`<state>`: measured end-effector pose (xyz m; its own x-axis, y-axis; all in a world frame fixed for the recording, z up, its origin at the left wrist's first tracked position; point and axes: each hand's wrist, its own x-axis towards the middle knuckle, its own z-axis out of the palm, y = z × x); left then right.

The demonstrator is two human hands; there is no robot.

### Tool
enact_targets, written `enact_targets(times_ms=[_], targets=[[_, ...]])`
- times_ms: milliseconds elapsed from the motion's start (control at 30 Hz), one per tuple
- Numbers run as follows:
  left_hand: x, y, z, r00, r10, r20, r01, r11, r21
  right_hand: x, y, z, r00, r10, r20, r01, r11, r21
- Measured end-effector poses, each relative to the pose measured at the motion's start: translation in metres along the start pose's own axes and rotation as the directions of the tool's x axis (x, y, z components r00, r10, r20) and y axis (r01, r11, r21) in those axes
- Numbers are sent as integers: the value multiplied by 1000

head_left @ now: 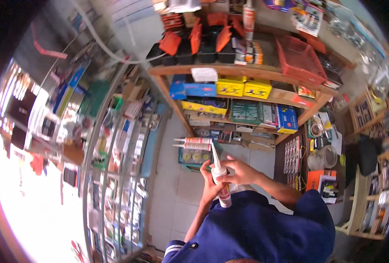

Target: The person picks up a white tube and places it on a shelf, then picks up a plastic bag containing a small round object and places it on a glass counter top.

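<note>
Close to my body I hold a white sealant cartridge [224,198] with red and orange print. Its long white tapered nozzle [216,158] points up and away from me. My left hand [209,185] wraps round the cartridge's upper body from the left. My right hand [240,171] closes round the nozzle's base from the right, its fingers bent. Just beyond my hands, more sealant cartridges [198,143] lie on their sides, nozzles to the left, on top of a box or crate [185,158] with round yellowish items showing.
A wooden shelf unit [229,70] with yellow and blue boxes [243,87] stands ahead. A red plastic basket [300,57] rests on its top. To my left runs a glass display case [115,188]. A dark table [287,164] with small goods is at right. Pale tiles [172,193] cover the floor.
</note>
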<state>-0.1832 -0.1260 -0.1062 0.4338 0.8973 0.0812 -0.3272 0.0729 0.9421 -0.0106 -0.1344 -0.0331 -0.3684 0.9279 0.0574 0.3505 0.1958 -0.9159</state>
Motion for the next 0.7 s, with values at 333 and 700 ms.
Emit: enact_targets(times_ms=[333,700], targets=[[59,-8,31,863,-320,390,111,875,472,-32,-24,-94,959,-104,-262,117,993,32],[187,21,105,808,19,590,-382,777,499,-47,-22,-193,877,-210,-432,94,957,-275]])
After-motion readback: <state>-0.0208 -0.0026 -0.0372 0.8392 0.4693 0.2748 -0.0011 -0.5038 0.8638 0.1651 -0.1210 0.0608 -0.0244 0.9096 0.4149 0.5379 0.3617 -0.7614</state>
